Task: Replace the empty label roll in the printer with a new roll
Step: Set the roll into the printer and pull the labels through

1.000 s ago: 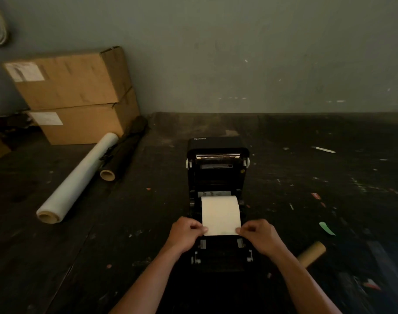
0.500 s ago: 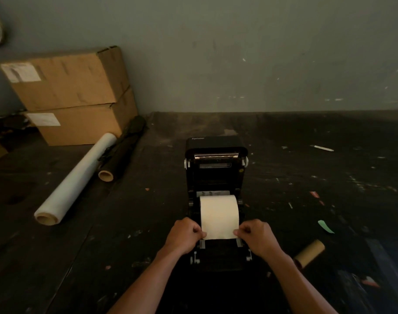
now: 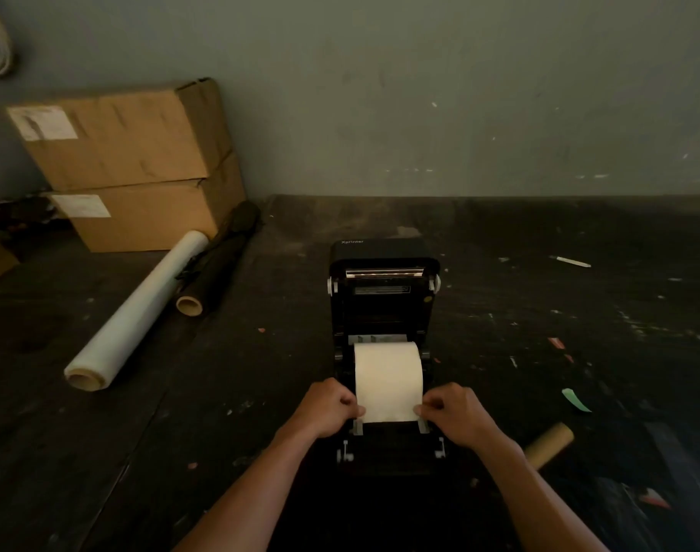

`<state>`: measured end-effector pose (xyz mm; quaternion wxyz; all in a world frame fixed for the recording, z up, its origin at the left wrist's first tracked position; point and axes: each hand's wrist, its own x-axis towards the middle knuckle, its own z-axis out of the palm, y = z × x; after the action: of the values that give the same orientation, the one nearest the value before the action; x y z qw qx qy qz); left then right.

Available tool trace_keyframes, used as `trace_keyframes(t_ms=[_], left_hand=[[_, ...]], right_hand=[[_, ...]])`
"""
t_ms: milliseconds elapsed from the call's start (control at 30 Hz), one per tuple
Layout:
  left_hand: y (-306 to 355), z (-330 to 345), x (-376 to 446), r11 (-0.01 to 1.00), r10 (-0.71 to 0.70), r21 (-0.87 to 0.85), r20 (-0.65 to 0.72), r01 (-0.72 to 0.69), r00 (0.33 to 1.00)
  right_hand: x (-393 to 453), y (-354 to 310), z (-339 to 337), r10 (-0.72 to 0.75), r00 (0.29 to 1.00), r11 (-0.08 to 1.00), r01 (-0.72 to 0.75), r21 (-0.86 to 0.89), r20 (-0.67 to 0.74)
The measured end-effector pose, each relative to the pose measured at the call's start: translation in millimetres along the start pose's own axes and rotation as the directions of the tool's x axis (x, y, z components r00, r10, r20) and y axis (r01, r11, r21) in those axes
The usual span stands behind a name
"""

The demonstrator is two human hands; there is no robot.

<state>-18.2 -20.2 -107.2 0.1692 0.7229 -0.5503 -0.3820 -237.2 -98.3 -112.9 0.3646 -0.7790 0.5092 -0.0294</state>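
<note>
now | both hands' fingers pinch label roll leading edge | roll axis left-right in printer

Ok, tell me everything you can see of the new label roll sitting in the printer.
The new label roll is a wide, cream-white paper roll lying on its side in the bay of the open black printer, its lid tilted back behind it. Its free end is drawn forward toward the person, over the front guides. The left hand pinches the sheet's left edge and the right hand the right edge. No print shows on the paper.
</note>
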Motion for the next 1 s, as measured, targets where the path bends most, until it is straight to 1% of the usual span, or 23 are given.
trace_keyframes(t_ms=[67, 133, 300, 500, 567, 667, 867, 1000], left_hand=[[-0.4, -2.8, 0.5, 1.0, 0.003, 0.009, 0.021, -0.003, 1.0], [-0.7, -4.5, 1.9, 1.0, 0.008, 0.029, 0.021, -0.009, 1.0], [-1.6, -1.6, 2.7, 0.999, 0.015, 0.033, 0.003, -0.015, 1.0], [-8.9, 3.2, -0.4, 1.0, 0.025, 0.002, -0.075, -0.025, 0.997], [-9.2, 1.3, -1.3, 1.0, 0.026, -0.016, -0.048, -0.026, 0.999], [-7.1, -0.1, -1.7, 1.0, 0.017, 0.006, -0.005, -0.017, 1.0], [-5.3, 2.3, -2.9, 1.0, 0.001, -0.028, 0.005, -0.001, 1.0], [-4.5, 3.1, -0.9, 1.0, -0.009, -0.007, 0.001, 0.009, 1.0]], right_hand=[[1.7, 0.2, -2.1, 0.002, 0.999, 1.0, -0.001, -0.021, 0.047], [3.4, -0.8, -3.1, 0.005, 0.998, 0.998, -0.002, -0.055, 0.062], [1.9, -1.0, 1.2, -0.024, 0.999, 0.992, 0.027, -0.12, 0.025], [-3.1, 0.8, 0.3, -0.089, 0.996, 0.994, 0.09, -0.069, 0.013], [-2.4, 0.1, -1.3, -0.081, 0.996, 0.994, 0.083, -0.075, 0.034], [0.4, -1.7, -3.0, -0.069, 0.995, 0.992, 0.076, -0.101, 0.068], [2.9, -2.3, -6.2, -0.076, 0.994, 0.98, 0.089, -0.178, 0.079], [3.6, -0.7, -7.5, -0.079, 0.992, 0.981, 0.096, -0.169, 0.103]])
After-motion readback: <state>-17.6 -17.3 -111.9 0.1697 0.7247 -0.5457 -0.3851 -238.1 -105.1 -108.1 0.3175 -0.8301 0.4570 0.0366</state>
